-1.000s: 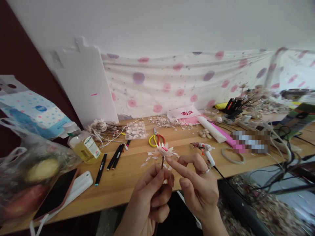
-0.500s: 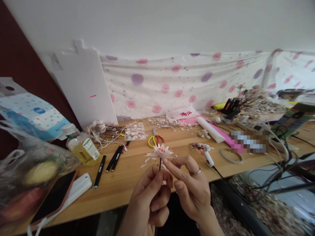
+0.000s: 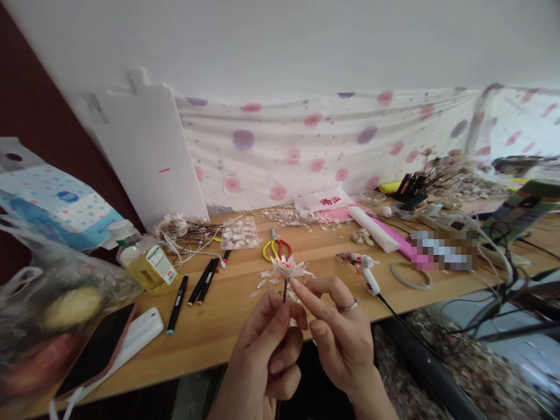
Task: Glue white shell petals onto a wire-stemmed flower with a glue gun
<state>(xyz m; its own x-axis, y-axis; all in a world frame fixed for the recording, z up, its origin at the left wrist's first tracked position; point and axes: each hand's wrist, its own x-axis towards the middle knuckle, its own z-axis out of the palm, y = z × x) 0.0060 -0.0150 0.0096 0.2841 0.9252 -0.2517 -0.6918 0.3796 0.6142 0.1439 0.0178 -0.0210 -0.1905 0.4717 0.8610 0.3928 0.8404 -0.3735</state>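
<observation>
Upright in front of me is a handmade flower with pale pointed petals, a pink centre and a thin dark stem. My left hand is closed, pinching that stem between thumb and fingers. Just right of it, my right hand has its index finger stretched out to the base of the petals; whether it touches them I cannot tell. Its other fingers are bent and apart, with nothing in them. Loose petals lie on the table behind the hands. Beyond the flower rest pliers with red and yellow handles.
A white hot glue gun lies at the right, its cord running off the wooden table. On the left are markers, a bottle of yellow liquid and a phone. A clear petal tray sits farther back.
The petals look gathered a little more upright around the centre. Both hands stay almost where they were, the right fingertip still at the flower's base.
</observation>
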